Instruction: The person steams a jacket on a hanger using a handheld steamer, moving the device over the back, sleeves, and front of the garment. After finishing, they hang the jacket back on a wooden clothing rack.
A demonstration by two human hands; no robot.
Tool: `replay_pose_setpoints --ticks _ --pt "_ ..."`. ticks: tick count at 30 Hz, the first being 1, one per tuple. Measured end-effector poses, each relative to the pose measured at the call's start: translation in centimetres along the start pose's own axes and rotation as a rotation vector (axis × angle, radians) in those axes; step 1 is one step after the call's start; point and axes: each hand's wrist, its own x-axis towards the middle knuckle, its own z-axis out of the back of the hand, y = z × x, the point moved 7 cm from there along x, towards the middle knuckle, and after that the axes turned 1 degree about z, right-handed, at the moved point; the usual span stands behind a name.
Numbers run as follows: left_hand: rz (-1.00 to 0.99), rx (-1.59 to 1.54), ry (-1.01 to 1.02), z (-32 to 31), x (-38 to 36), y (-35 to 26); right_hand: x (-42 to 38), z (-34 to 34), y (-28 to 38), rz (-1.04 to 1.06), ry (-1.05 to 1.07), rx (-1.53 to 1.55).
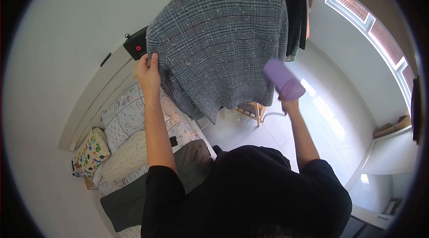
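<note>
A grey plaid jacket (223, 36) hangs in front of me with its back toward me, collar at the top. At its left side my left hand (149, 74) pinches the sleeve between thumb and fingers. My right hand (289, 103) grips a purple handheld garment steamer (281, 78), slightly blurred, whose head is close to the jacket's lower right side. A grey cord (270, 114) trails from the steamer's handle. Most of my right fingers are hidden behind the steamer.
Left stands a bed with patterned pillows (125, 112) and dark green cloth (129, 202). Behind the jacket are a black box (136, 43), dark hanging clothes (296, 14) and a wooden stand (254, 112). Windows (371, 23) line the right wall above a tiled floor (286, 135).
</note>
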Motion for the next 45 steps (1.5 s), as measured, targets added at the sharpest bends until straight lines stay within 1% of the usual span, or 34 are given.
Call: replay_pose_setpoints --ticks 1,3,5,6,8,11,12,15,17,18,19,21,22,24,25,27,28,29,31,33,35,37,38,40,41,44,45 --pt "-0.003 0.0 0.017 -0.2 0.2 0.0 1.4 3.1 1.4 -0.011 -0.003 -0.046" --pt "0.003 0.025 0.003 -0.4 0.8 -0.2 3.5 9.1 4.0 -0.308 -0.008 0.38" --pt "-0.002 0.04 0.019 -0.7 1.0 -0.7 4.6 13.1 5.0 -0.275 -0.086 0.442" --pt "-0.022 0.104 0.0 -0.4 1.0 -1.0 4.2 14.8 5.4 -0.287 -0.102 0.442" --pt "-0.045 0.17 -0.033 -0.3 1.2 -1.3 3.6 17.6 6.2 -0.187 -0.182 0.491" --pt "-0.016 0.192 -0.033 -0.5 2.0 -0.8 1.6 16.4 4.7 -0.182 -0.136 0.518" --pt "-0.007 0.228 -0.025 -0.5 2.0 -1.0 0.3 15.7 4.2 -0.146 -0.153 0.62" --pt "-0.032 0.254 -0.013 -1.1 1.4 -2.6 -5.2 12.0 0.8 -0.372 -0.043 0.659" --pt "-0.025 0.243 0.003 -1.1 2.2 -1.8 -7.9 8.5 -1.3 -0.514 0.062 0.65" --pt "-0.023 0.23 0.013 -1.2 2.4 -1.9 -9.4 7.0 -2.6 -0.528 0.111 0.626" --pt "-0.029 0.226 0.022 -1.3 2.3 -2.2 -10.9 6.3 -3.2 -0.532 0.1 0.628" --pt "0.029 0.35 0.009 -1.3 2.2 -3.1 -13.5 4.8 -4.3 -0.635 0.14 0.641" --pt "0.018 0.347 0.016 -1.7 2.0 -3.8 -14.5 4.4 -4.5 -0.635 0.127 0.646" --pt "-0.061 0.335 -0.035 -2.4 1.5 -5.3 -16.5 3.0 -5.0 -0.782 0.124 0.714" --pt "-0.069 0.335 -0.029 -3.0 1.6 -6.1 -17.0 2.8 -5.1 -0.782 0.116 0.721" --pt "-0.343 0.342 -0.009 -4.5 1.1 -10.3 -17.0 2.6 -4.8 -0.77 0.088 0.73" --pt "-0.398 0.433 -0.033 -5.2 0.7 -12.5 -17.0 2.6 -4.6 -0.792 0.087 0.744" --pt "-0.408 0.437 -0.048 -6.0 0.4 -14.3 -16.8 2.5 -4.5 -0.774 0.09 0.75" --pt "-0.545 0.409 -0.015 -8.2 0.3 -18.3 -15.7 2.6 -4.3 -0.695 0.123 0.714" --pt "-0.559 0.486 0.015 -10.3 0.5 -21.3 -13.9 4.1 -2.9 -0.646 0.092 0.703" --pt "-0.573 0.438 0.045 -12.4 0.9 -23.3 -12.7 5.3 -1.6 -0.606 0.062 0.7" --pt "-0.572 0.484 0.085 -14.3 1.7 -24.4 -11.4 6.4 -0.6 -0.521 -0.024 0.805" --pt "-0.586 0.484 0.071 -15.0 1.9 -25.0 -10.9 7.7 0.7 -0.483 -0.069 0.846" --pt "-0.468 0.482 0.129 -16.5 2.9 -24.8 -10.8 8.7 1.3 -0.464 -0.105 0.852" --pt "-0.483 0.478 0.12 -16.7 3.3 -25.2 -11.0 9.3 1.6 -0.464 -0.14 0.854" --pt "-0.374 0.494 0.198 -18.3 4.8 -24.3 -11.9 10.2 1.3 -0.446 -0.182 0.873" --pt "-0.386 0.49 0.196 -18.2 4.9 -24.2 -12.6 10.5 1.0 -0.449 -0.202 0.875"
